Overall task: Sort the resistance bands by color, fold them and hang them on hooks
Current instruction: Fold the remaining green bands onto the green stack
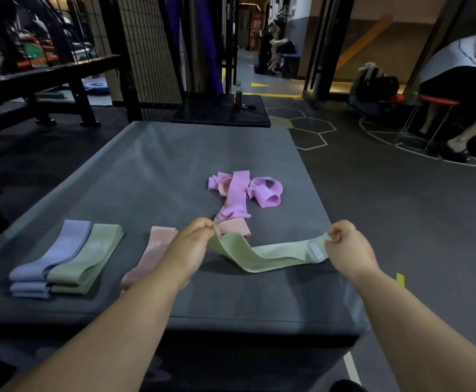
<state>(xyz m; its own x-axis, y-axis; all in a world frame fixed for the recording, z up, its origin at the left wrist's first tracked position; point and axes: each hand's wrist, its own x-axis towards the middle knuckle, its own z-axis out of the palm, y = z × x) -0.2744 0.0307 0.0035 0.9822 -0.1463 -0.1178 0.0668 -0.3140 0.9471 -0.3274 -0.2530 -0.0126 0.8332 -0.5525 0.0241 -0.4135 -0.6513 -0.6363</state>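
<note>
Pink band (160,240) partly behind left hand (189,248), its printed number (155,246) blurred.

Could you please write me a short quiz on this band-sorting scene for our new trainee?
1. True or false: the left hand and right hand each pinch an end of the green band.
2. What colour is the leftmost folded stack on the mat? A green, B lilac, C pink.
3. Fill in: the loose pile holds purple and ____ bands.
Key: 1 true; 2 B; 3 pink.
</note>
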